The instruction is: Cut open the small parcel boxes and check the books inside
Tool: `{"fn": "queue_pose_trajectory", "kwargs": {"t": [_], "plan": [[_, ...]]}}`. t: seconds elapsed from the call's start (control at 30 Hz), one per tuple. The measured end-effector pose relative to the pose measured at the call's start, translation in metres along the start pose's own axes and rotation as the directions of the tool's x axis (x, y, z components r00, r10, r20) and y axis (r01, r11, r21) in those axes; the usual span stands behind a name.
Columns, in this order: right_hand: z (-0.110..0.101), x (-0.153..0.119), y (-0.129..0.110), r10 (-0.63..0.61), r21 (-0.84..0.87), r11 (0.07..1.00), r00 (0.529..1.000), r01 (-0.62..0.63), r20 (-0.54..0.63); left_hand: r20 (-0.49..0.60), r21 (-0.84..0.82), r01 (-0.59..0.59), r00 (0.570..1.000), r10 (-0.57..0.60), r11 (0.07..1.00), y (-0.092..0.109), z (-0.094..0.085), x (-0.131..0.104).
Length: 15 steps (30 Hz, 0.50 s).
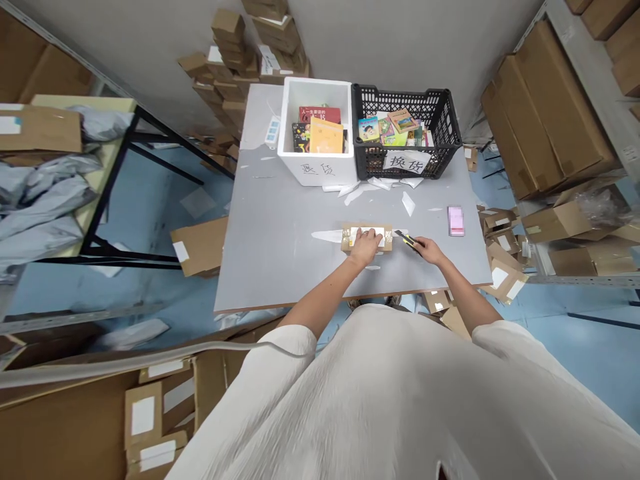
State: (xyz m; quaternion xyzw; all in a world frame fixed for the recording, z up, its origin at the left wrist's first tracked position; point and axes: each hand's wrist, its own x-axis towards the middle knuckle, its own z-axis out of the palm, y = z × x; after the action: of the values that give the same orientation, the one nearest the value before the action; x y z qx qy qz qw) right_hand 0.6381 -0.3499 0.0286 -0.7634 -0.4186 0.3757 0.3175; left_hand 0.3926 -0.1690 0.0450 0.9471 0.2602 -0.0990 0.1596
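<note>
A small brown cardboard box (346,238) with a white label lies near the front middle of the grey table (280,233). My left hand (365,245) rests on top of it, fingers spread over the label. To the right of the box, my right hand (429,251) grips a yellow and black box cutter (409,241), whose blade points left toward the box's right end. The blade tip looks close to the box; whether they touch is too small to tell.
A white foam box (320,167) and a black crate (440,160), both holding books, stand at the table's back. A pink-screened phone (456,221) lies at the right. Paper scraps (409,203) lie near the containers. Cartons (200,243) surround the table.
</note>
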Motion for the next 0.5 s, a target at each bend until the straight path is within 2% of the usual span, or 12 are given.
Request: {"fn": "queue_pose_trajectory", "kwargs": {"t": [0.1, 0.27, 0.4, 0.5], "plan": [[0.001, 0.002, -0.004, 0.051, 0.035, 0.998, 0.998, -0.050, -0.022, -0.012, -0.048, -0.013, 1.000, 0.013, 0.999, -0.002, -0.003, -0.001], [0.003, -0.004, -0.009, 0.083, 0.014, 0.996, 0.996, -0.083, -0.044, -0.069, -0.120, 0.069, 0.995, -0.078, 0.990, -0.003, -0.011, 0.007], [0.004, -0.013, -0.013, -0.048, -0.164, 0.986, 0.999, 0.044, -0.023, -0.073, -0.103, 0.122, 0.989, -0.130, 0.987, -0.002, -0.010, 0.019], [0.004, -0.017, -0.018, -0.166, -0.404, 0.899, 0.985, 0.169, 0.043, -0.079, -0.088, 0.143, 0.986, -0.150, 0.986, 0.000, -0.006, 0.025]]}}
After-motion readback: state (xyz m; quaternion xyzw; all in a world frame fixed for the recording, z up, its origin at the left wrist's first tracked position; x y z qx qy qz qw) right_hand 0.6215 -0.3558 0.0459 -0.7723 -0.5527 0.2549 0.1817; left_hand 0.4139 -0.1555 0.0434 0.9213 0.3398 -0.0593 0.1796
